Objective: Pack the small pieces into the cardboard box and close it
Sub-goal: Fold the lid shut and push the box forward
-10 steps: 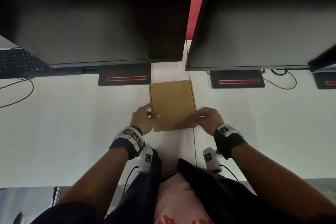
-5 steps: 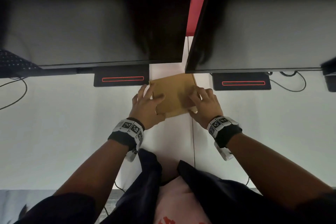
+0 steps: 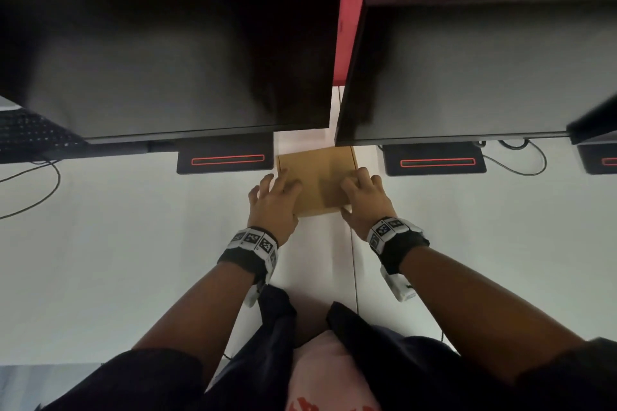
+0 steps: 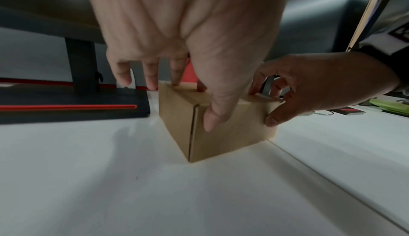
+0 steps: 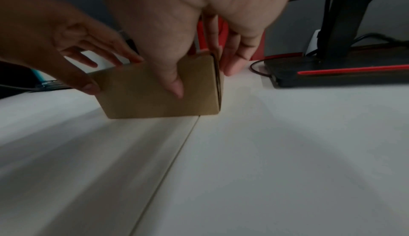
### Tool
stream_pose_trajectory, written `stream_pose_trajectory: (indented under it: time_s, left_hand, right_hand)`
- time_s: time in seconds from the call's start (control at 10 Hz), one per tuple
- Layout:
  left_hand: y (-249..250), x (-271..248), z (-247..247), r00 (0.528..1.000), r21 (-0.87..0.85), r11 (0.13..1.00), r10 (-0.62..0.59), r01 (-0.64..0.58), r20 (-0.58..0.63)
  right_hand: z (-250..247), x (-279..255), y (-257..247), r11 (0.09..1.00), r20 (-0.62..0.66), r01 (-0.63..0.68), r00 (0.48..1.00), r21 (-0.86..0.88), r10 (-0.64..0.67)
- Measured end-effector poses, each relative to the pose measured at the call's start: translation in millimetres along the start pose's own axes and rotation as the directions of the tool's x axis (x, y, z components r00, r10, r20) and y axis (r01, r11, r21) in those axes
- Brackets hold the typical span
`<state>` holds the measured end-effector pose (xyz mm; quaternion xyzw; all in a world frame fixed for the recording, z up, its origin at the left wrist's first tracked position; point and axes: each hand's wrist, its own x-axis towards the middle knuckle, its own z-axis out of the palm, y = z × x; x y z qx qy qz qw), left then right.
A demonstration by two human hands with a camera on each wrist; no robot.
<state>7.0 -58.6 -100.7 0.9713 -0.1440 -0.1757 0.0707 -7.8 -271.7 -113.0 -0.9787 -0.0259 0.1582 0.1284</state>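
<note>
White desk (image 3: 100, 277) runs from the person's lap out to two dark monitors, with a seam between two tabletops passing under the work. Nearest the body, the forearms reach forward, each wrist wearing a marker-covered band. Further out, the left hand (image 3: 273, 203) and the right hand (image 3: 364, 200) clasp the cardboard box (image 3: 319, 177) from either side: on each, the thumb presses the near wall while the fingers curl over the top, as both wrist views show. That box stands on the seam, just beside the left monitor base (image 3: 225, 158) and near the right monitor base (image 3: 434, 160), its far edge under the screens. Its top lies flat and shut, and no small pieces show on the desk, so packing and closing look done. What seems left is only to let go, though whether the flap is fully tucked cannot be told.
</note>
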Motion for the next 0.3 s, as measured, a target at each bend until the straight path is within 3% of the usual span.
stream_pose_trajectory:
  time_s: [0.2,0.3]
  left_hand:
    - [-2,-13,-23,0.999,0.018,1.0,0.01,-0.011,0.042]
    - [5,-19,-40,0.995,-0.037,0.997,0.064,-0.067,-0.079]
  right_hand:
    - [-24,-9,-9,0.994,0.043,0.0,0.999,-0.11,0.005]
    - [-45,-7,-19,0.995,0.033,0.049,0.998,-0.086,-0.046]
